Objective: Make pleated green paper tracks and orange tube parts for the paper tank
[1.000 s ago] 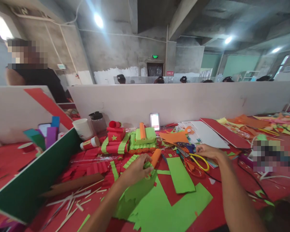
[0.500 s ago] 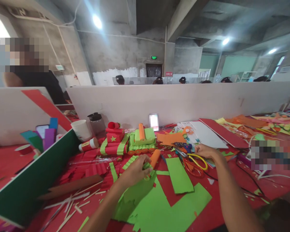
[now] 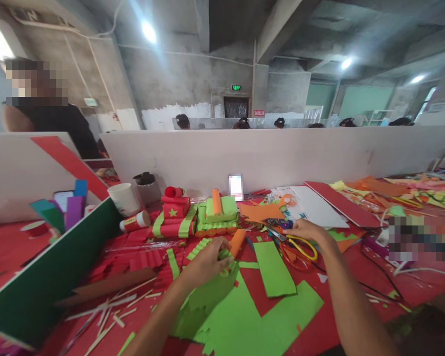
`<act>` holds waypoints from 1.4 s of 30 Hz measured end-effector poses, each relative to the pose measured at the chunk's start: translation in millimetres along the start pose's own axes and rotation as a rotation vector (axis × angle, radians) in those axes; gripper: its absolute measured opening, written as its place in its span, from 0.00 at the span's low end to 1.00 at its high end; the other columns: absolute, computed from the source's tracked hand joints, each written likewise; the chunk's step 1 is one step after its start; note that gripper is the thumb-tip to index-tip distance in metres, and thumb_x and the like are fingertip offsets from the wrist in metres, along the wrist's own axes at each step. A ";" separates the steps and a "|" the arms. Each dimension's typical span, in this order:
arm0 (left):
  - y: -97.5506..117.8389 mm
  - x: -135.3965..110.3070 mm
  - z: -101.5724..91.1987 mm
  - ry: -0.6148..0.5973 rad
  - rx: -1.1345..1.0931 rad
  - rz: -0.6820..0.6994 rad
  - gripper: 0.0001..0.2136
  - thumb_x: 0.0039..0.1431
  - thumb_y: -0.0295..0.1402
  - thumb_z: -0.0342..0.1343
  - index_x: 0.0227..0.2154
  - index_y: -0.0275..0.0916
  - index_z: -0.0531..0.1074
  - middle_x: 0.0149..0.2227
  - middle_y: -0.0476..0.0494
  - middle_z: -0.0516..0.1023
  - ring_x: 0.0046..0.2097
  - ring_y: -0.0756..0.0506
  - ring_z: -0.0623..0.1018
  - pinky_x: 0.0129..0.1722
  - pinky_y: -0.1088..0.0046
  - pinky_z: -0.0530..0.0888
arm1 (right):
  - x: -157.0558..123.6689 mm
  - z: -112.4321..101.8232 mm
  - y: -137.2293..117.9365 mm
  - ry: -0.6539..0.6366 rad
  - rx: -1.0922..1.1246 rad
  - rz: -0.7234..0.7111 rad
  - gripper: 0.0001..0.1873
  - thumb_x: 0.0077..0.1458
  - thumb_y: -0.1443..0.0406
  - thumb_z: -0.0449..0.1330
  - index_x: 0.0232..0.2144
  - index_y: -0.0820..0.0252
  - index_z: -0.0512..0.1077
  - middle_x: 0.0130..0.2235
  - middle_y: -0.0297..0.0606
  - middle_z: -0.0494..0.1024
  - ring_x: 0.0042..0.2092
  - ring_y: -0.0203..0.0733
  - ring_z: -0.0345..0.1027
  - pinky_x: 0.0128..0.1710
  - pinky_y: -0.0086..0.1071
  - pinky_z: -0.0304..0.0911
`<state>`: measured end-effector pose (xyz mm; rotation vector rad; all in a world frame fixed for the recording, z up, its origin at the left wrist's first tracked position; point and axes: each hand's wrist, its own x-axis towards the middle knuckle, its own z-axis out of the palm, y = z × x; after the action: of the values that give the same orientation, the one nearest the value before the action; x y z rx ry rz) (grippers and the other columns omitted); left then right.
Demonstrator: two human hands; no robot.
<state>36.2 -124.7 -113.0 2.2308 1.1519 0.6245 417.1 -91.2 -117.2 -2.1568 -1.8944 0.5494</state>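
My left hand is closed over a small green paper piece, partly hidden by the fingers, above the green sheets. Beside its fingertips lies an orange paper roll. My right hand has its fingers closed at the end of a dark blue glue gun with a small red light. Scissors with yellow handles and orange-handled scissors lie just under that hand. A green paper rectangle rests between my hands, and a large green sheet spreads in front.
Behind my left hand stand a green paper model with an orange roll on top and a red one with a star. A green board bounds the left side. Wooden sticks, a white cup and a phone are around.
My right hand has moved left and reached the end of the glue gun. My left hand stays nearly still over the green paper.
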 end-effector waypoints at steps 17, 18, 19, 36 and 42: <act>-2.5 -0.2 1.5 -0.007 0.005 -0.002 0.13 0.55 0.39 0.53 0.41 0.38 0.66 0.38 0.45 0.71 0.39 0.45 0.71 0.36 0.72 0.66 | -2.7 -18.4 7.3 0.297 -0.030 0.094 0.20 0.55 0.51 0.51 0.24 0.59 0.69 0.27 0.39 0.75 0.30 0.42 0.68 0.27 0.29 0.52; -2.9 -0.2 2.0 -0.005 0.003 -0.003 0.13 0.55 0.39 0.53 0.41 0.39 0.66 0.38 0.45 0.71 0.39 0.45 0.71 0.35 0.72 0.66 | -2.1 -19.0 7.3 0.340 -0.038 0.118 0.20 0.56 0.51 0.50 0.25 0.59 0.70 0.29 0.41 0.76 0.32 0.44 0.69 0.28 0.30 0.53; -3.3 -0.2 2.6 -0.001 -0.001 -0.001 0.13 0.55 0.40 0.53 0.41 0.39 0.67 0.38 0.45 0.71 0.39 0.45 0.71 0.35 0.72 0.66 | -1.5 -19.2 7.2 0.380 -0.047 0.138 0.21 0.57 0.50 0.49 0.28 0.59 0.71 0.30 0.42 0.77 0.34 0.46 0.70 0.28 0.30 0.54; 4.8 -0.7 -3.4 0.001 -0.052 0.012 0.12 0.52 0.36 0.56 0.40 0.39 0.67 0.38 0.44 0.72 0.40 0.43 0.71 0.38 0.70 0.68 | -41.3 35.3 -130.6 0.190 0.147 -0.862 0.25 0.54 0.54 0.60 0.53 0.56 0.67 0.49 0.43 0.72 0.48 0.45 0.67 0.47 0.36 0.62; -0.4 3.1 -0.8 0.014 -0.131 0.027 0.15 0.47 0.32 0.59 0.39 0.38 0.66 0.41 0.43 0.72 0.43 0.43 0.71 0.41 0.69 0.70 | -48.1 62.8 -159.3 0.085 -0.100 -1.055 0.46 0.43 0.49 0.67 0.61 0.59 0.57 0.53 0.48 0.70 0.56 0.53 0.60 0.58 0.45 0.50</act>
<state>37.1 -121.7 -112.2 2.1373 1.0585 0.7064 242.2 -120.5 -103.9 -0.9075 -2.6253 0.1290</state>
